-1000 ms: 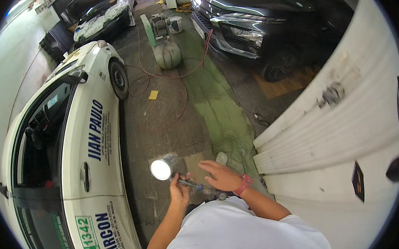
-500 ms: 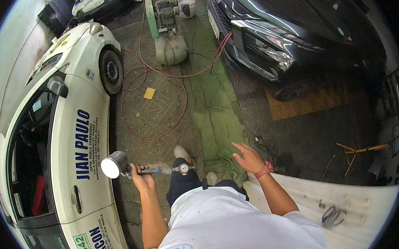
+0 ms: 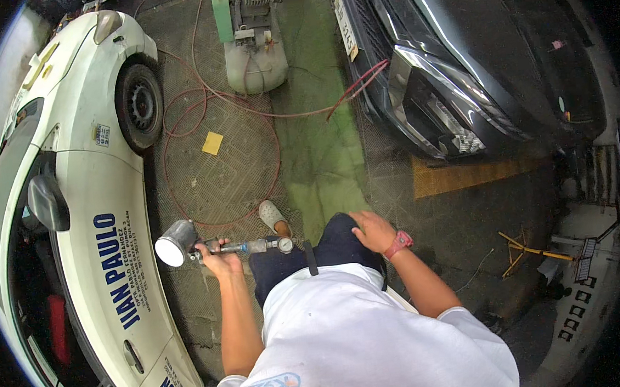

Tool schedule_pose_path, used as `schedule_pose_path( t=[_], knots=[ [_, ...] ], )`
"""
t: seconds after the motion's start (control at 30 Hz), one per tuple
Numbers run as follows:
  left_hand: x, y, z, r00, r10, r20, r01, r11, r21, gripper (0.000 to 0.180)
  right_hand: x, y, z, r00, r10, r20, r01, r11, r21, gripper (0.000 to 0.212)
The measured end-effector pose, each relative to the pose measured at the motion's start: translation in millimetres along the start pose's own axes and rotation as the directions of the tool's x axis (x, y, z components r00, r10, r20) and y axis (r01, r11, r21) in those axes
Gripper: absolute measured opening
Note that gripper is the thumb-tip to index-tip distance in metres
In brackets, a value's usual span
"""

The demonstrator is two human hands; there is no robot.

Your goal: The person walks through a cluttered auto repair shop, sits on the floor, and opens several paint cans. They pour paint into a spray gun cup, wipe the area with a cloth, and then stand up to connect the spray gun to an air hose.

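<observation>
My left hand (image 3: pixel 219 260) is wrapped around the handle of a paint spray gun (image 3: pixel 179 240). A silver cup with a white end sits on the gun's left side. From its handle a fitting with a round pressure gauge (image 3: pixel 285 245) sticks out toward my legs. My right hand (image 3: pixel 374 231) is at my right thigh, its fingers loosely apart and holding nothing that I can see. A pink-red watch (image 3: pixel 400 243) is on the right wrist.
A white car (image 3: pixel 102 185) flanks me on the left, and a dark car (image 3: pixel 451 57) stands ahead right. An air compressor (image 3: pixel 255 58) lies ahead, a red hose (image 3: pixel 279 146) looping on the floor near a yellow paper (image 3: pixel 212 143). A yellow stand (image 3: pixel 523 250) is at right.
My view has shifted forward, with the cars and compressor appearing nearer. My right hand has come in from the side to my thigh. The spray gun stays in my left hand.
</observation>
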State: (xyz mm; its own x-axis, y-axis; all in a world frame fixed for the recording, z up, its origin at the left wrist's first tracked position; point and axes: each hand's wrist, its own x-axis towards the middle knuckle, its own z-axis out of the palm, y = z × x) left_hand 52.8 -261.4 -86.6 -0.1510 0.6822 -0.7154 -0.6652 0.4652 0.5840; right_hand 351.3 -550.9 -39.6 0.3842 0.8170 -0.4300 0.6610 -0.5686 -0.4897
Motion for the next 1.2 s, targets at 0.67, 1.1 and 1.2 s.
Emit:
schedule_pose_path(
  t=[0.67, 1.1, 1.2],
  knots=[
    [49, -163, 34, 0.745, -0.070, -0.663, -0.073, 0.980, -0.186, 0.055, 586, 272, 116, 0.656, 0.213, 0.725, 0.630, 0.376, -0.680, 0.056],
    [113, -212, 88, 0.667, 0.092, -0.739, -0.146, 0.989, -0.009, 0.051, 628, 260, 78, 0.722, -0.013, 0.691, 0.500, 0.701, -0.509, 0.051],
    [121, -178, 125, 0.664, 0.133, -0.736, -0.274, 0.959, -0.074, 0.054, 589, 186, 36, 0.685, -0.337, 0.646, 0.487, 0.871, -0.062, 0.040]
  ],
)
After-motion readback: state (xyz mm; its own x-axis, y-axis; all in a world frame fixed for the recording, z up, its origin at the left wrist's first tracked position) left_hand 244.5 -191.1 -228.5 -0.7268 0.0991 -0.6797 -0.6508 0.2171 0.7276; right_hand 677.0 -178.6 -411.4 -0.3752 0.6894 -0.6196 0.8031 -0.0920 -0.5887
